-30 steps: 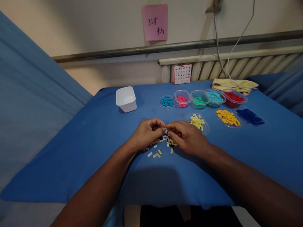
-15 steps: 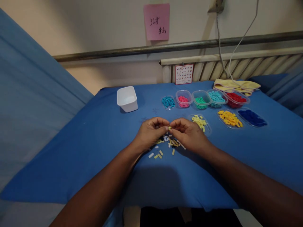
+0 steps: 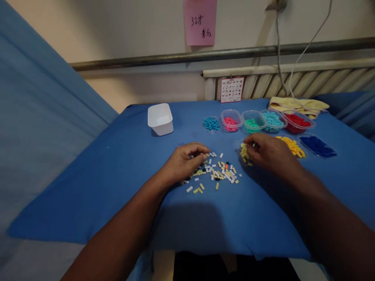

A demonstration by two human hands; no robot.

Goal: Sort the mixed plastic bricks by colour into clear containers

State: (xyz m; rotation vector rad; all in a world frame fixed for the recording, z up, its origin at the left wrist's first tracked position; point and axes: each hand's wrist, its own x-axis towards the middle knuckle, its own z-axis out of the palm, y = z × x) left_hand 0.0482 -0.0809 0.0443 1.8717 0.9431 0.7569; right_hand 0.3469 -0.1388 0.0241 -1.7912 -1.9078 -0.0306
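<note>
My left hand (image 3: 187,160) is pinched closed at the fingertips on a small pale yellow brick (image 3: 208,155). Under and beside it lies a scattered pile of small building bricks (image 3: 227,173), mostly white and pale yellow, with a few black ones and an orange one. My right hand (image 3: 268,152) is over a clear tray of pale yellow bricks (image 3: 244,154). Its thumb and forefinger are drawn together; whatever is between them is hidden.
A white tub (image 3: 160,121) stands at the back left. Clear tubs of pink (image 3: 231,124), green (image 3: 252,125), light blue (image 3: 273,119) and red bricks (image 3: 297,121) line the back. Nearer are trays of orange-yellow (image 3: 293,147) and dark blue bricks (image 3: 318,146). A yellow cloth (image 3: 295,105) lies behind.
My hands were together over the pile, both fingering a small yellow brick. My right hand has moved right to the pale yellow tray; my left has stayed over the pile.
</note>
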